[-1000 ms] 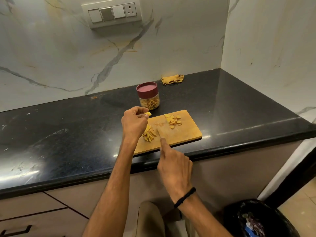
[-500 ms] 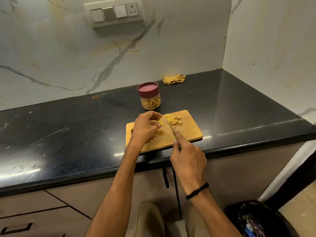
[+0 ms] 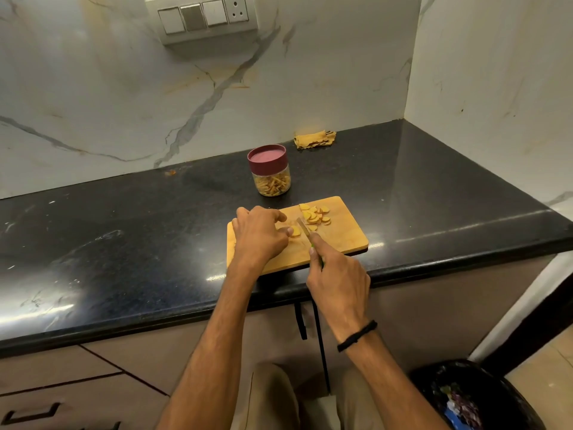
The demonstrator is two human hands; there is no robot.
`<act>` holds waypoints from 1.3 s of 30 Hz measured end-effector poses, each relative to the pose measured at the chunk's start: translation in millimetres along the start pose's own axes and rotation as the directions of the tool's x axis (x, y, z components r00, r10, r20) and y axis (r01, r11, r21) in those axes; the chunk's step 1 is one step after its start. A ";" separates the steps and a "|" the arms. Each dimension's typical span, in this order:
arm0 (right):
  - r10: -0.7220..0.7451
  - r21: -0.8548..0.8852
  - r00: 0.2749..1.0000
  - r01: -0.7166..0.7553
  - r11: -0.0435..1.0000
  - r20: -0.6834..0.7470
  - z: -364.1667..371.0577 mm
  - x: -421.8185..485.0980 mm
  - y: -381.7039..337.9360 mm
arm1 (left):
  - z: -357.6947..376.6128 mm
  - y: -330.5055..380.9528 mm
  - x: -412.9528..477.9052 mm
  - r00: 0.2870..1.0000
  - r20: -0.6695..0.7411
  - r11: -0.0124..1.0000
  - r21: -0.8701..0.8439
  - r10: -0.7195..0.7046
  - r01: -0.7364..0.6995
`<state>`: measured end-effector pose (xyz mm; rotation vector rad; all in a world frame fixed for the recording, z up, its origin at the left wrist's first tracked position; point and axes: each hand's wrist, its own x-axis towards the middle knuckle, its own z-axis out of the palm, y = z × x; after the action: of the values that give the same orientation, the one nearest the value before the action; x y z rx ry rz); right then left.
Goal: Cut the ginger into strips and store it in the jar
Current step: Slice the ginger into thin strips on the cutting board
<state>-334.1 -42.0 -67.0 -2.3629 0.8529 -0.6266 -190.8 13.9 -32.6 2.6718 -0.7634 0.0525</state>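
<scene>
Left hand (image 3: 260, 234): lies over the left half of the cutting board (image 3: 344, 234); its fingers (image 3: 277, 215) are curled downward and hold a single ginger slice (image 3: 295, 231) against the wood, with the thumb tip touching the slice's near edge.
Right hand: the right hand (image 3: 338, 280) grips the knife (image 3: 304, 227) by its green handle, fingers wrapped closed around it and the forefinger stretched forward along the top.
Knife: the blade points away from the person and stands just right of the held slice; whether its edge has met the slice cannot be told from this angle.
Sliced ginger (image 3: 316, 216): a small heap of pale yellow rounds at the far middle of the board, just beyond the blade tip and apart from the held slice.
Jar (image 3: 273, 178): clear, upright on the tabletop (image 3: 139, 231) just behind the board, closed with a dark red lid (image 3: 266, 158).
Ginger strips (image 3: 273, 185): visible through the jar wall, filling its lower part.
Cutting board: wooden, rectangular, set near the front edge of the black tabletop.
Cloth (image 3: 314, 139): yellow, crumpled, against the back wall, well behind the jar and to its right.
Switch panel (image 3: 201, 18): mounted on the marble wall above the tabletop.
Wristband (image 3: 356, 335): black, on the right wrist.
Bin (image 3: 474, 395): dark, on the floor at lower right.
</scene>
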 end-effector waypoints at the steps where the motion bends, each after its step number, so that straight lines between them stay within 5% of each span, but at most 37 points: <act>1: -0.006 -0.009 1.000 0.006 1.000 0.001 -0.2 0.6 -0.8 | 0.3 1.9 0.1 1.000 0.008 1.000 0.021 0.000 0.000; 18: -0.040 -0.119 0.997 0.048 0.992 0.064 -3.5 3.2 -7.8 | 5.5 7.0 -1.7 1.000 -0.002 0.999 0.026 0.023 -0.023; 30: 0.019 -0.248 0.991 0.014 0.969 0.129 -14.0 -16.9 -14.8 | 5.2 15.7 -8.3 0.997 -0.056 0.979 0.203 0.045 -0.032; 39: 0.089 -0.047 0.994 -0.086 0.995 0.067 -24.7 -20.9 1.4 | 1.2 11.0 -5.9 0.999 -0.009 0.992 0.125 0.034 -0.033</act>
<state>-363.5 -36.8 -54.4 -2.3569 0.9429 -0.4932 -201.6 7.7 -30.8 2.7738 -0.8275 0.1275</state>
